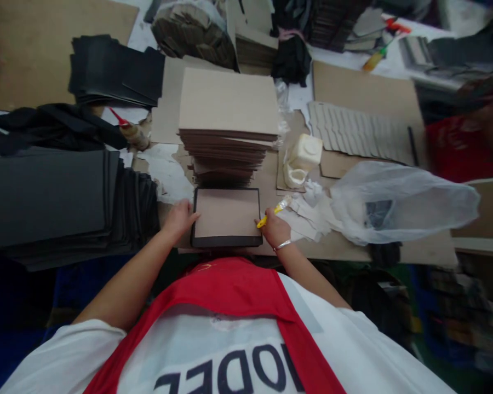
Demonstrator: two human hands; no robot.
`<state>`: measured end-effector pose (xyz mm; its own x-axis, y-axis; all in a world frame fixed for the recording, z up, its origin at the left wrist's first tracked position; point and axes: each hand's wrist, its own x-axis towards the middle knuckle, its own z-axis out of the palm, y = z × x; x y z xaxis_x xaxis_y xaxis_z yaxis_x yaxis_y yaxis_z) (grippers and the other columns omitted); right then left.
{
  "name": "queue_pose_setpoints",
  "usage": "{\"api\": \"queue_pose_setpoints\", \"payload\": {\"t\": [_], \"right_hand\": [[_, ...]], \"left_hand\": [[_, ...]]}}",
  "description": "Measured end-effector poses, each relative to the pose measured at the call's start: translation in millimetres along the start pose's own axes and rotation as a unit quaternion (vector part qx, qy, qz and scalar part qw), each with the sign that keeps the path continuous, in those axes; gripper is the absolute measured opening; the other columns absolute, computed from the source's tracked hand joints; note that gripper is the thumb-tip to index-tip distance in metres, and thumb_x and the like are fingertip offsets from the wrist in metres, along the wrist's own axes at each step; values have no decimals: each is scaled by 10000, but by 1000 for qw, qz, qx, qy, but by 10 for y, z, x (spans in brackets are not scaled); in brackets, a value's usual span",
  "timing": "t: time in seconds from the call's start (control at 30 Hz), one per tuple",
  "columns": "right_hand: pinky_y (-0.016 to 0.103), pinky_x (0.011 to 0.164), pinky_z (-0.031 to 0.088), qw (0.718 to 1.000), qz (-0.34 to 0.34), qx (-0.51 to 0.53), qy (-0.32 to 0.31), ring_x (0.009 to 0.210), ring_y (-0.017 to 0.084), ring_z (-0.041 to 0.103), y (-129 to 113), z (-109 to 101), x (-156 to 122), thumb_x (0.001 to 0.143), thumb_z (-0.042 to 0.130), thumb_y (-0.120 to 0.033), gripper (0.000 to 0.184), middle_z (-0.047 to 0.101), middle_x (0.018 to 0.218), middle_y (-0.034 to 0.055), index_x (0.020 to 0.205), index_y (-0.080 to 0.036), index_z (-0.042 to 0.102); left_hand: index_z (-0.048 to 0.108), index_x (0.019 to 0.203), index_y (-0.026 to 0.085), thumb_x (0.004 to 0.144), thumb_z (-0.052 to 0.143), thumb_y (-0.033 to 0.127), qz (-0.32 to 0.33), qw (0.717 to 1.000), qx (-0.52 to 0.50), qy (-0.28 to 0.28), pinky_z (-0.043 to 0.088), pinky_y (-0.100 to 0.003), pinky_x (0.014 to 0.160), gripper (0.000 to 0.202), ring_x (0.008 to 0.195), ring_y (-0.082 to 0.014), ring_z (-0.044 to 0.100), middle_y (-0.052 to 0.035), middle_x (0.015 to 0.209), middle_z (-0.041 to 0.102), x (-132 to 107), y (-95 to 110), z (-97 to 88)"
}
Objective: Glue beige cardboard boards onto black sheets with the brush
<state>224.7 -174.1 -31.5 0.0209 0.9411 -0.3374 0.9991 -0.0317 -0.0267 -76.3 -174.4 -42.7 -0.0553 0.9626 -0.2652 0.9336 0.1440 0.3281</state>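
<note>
A tan cardboard panel [229, 213] lies on a slightly larger black sheet [225, 241], whose dark margin shows around it, widest at the near side. My left hand [179, 220] is closed at the left edge of this pair, with the thumb on the edge and the other fingers curled. In my right hand [276, 229] is a yellow-handled brush [268, 220], its pale bristles pointing away to the upper right. Fingers of that hand also touch the right edge of the black sheet. Directly behind stands a tall stack of tan cardboard panels [229, 104].
Black sheets [45, 197] are piled at left, with a red-tipped glue bottle [133, 134] behind them. On the right are a cut white jug [306, 153], paper scraps [308, 216] and a clear plastic bag [406, 202]. Another person in red [460, 145] is at far right.
</note>
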Motion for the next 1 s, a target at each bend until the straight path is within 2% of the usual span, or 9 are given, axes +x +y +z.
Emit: {"api": "queue_pose_setpoints", "payload": {"t": [0.07,0.13,0.27,0.43,0.6,0.7,0.8,0.9,1.0], "right_hand": [[256,580,357,1000,10,5,22,713,205,605,77,-69,57,802,528,-525,469,642,806,85,1100,-169,459],[266,626,391,997,-7,44,66,759,206,604,112,-96,124,814,536,-459,415,643,844,88,1096,-162,467],[303,798,424,968,-111,158,161,925,199,575,-59,18,278,878,400,-245,263,623,1030,117,1108,-152,489],[366,952,370,949,-200,165,181,1142,223,469,-381,261,420,788,402,-79,297,558,1204,138,1045,-147,535],[426,1004,323,937,-230,168,202,1208,236,407,-387,327,437,781,452,-119,255,508,1281,137,1017,-162,540],[432,1005,320,936,-230,174,199,1227,241,395,-375,341,443,767,460,-113,263,496,1297,134,1014,-167,531],[419,1012,315,935,-230,173,207,1238,238,385,-403,372,476,748,445,-80,280,483,1312,135,1006,-155,525],[395,987,346,934,-235,178,204,1209,239,419,-386,348,494,776,448,-117,228,513,1276,145,986,-141,533],[370,878,426,941,-206,195,186,1032,235,550,-248,157,429,829,474,-273,223,612,1111,142,994,-142,547]], "left_hand": [[525,1187,172,786,552,282,85,994,54,34,414,-380,829,417,1075,-282,501,-148,1208,536,13,46,-32],[518,1213,231,808,497,191,187,978,88,23,383,-418,897,408,1207,-291,411,-113,1347,442,30,113,-62],[600,1090,199,826,400,94,309,944,106,-40,386,-396,918,347,1179,-249,457,-101,1282,520,71,251,-67],[644,972,121,833,376,115,255,961,102,12,403,-412,903,301,1056,-260,543,-163,1111,608,108,592,206],[450,1304,132,898,326,299,249,965,43,71,229,-465,1074,457,1290,-254,347,-125,1385,430,166,1017,633],[379,1362,153,889,333,425,248,965,46,66,139,-457,1110,547,1346,-239,253,-99,1439,357,203,902,658],[315,1399,150,851,367,519,168,981,58,80,107,-460,1115,662,1364,-247,214,-106,1477,273,184,591,532],[291,1407,143,850,376,510,101,988,68,93,85,-514,1103,673,1362,-263,217,-121,1483,247,100,365,412],[364,1372,141,871,377,440,107,985,81,110,80,-564,1084,584,1346,-287,247,-141,1448,322,-15,289,380]]}}
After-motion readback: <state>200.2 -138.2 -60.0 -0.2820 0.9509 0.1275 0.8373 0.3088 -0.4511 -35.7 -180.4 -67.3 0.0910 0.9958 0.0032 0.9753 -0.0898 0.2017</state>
